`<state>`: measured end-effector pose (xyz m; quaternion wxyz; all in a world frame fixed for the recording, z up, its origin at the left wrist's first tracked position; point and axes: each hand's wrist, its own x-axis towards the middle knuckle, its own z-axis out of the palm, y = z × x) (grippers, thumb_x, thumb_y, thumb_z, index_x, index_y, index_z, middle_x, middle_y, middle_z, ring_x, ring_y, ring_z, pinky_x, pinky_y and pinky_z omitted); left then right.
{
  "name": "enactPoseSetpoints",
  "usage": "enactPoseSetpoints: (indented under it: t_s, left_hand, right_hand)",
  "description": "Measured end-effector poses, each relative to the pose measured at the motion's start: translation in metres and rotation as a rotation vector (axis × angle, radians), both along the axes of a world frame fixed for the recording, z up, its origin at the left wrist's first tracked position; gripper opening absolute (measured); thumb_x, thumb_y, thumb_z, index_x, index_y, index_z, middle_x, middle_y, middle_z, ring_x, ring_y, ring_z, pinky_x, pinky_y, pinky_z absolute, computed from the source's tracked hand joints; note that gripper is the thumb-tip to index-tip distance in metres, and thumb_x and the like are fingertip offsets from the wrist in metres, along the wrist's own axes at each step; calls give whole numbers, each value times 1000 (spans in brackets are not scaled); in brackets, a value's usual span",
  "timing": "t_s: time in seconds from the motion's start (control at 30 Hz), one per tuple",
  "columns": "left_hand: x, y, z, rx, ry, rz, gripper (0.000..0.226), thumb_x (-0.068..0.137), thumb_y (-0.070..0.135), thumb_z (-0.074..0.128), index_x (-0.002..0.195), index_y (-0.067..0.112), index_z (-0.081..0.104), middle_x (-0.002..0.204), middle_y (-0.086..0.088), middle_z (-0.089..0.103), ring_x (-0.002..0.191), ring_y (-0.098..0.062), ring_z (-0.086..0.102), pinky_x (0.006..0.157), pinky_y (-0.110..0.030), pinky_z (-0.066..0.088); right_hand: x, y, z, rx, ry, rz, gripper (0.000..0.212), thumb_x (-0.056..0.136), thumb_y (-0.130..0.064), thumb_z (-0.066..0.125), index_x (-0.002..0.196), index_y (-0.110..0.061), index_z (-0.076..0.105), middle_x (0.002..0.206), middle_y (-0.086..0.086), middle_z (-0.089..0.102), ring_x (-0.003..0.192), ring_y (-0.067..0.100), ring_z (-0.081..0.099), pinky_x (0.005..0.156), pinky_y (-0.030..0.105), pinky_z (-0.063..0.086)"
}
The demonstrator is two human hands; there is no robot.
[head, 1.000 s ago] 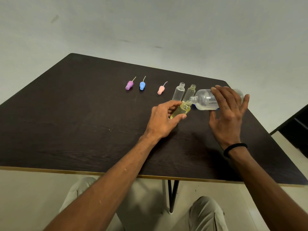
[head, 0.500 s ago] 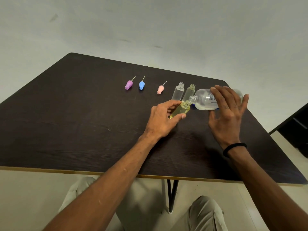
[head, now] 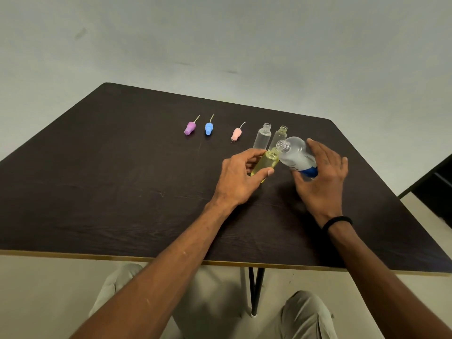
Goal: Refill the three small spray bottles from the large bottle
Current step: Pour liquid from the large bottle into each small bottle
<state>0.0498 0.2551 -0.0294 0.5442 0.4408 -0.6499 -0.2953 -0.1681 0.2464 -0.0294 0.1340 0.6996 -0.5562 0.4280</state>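
Note:
My left hand (head: 241, 178) grips a small uncapped bottle (head: 266, 163) holding yellow liquid, tilted on the dark table (head: 97, 179). My right hand (head: 322, 177) holds the large clear bottle (head: 296, 154) with a blue label, its open neck raised and turned toward me, just right of the small bottle's mouth. Two more small clear bottles stand uncapped behind: one (head: 263, 137) on the left, the other (head: 278, 137) partly hidden by the large bottle.
Three spray caps with dip tubes lie in a row at the back: purple (head: 190, 127), blue (head: 209, 127), pink (head: 236, 134). The table's front edge runs above my knees. A dark piece of furniture (head: 437, 187) stands at the right.
The large bottle has swung up from lying sideways over the small bottle's mouth; its neck now points toward me and is off the small bottle. My left hand keeps its hold.

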Motion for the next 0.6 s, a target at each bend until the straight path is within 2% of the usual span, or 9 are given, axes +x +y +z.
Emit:
enactPoseSetpoints:
  t_s: [0.17,0.27,0.47,0.6]
  left_hand:
    - [0,-3,-1,10,32,29,49,86,24,87,133,21,71,116,6,77,107,-3,71,93,-22,60]
    - [1,-5,-2,21,65,69,50,87,25,86,134,20,69,118,4,77,110,-4,71,94,-21,59]
    - [3,-10,0,82,180,130,45,87,18,86,129,19,71,112,9,78,105,-2,72,92,-19,59]
    - [6,-19,0,95,199,161,46,85,18,88,127,18,71,112,6,78,104,-1,73,95,-19,58]
  right_hand:
    - [2,-6,-4,15,-82,20,80,78,-19,94,149,-14,57,144,9,63,136,29,56,114,72,36]
    - [3,-8,-4,19,-165,37,80,79,-23,94,149,-16,56,144,6,63,135,22,55,113,67,43]
    - [9,-14,3,14,-418,31,79,76,-28,96,146,-15,60,140,1,64,130,17,60,109,42,54]
    - [6,-23,9,37,-561,-1,81,76,-36,96,146,-18,60,140,-2,65,128,9,61,109,36,55]
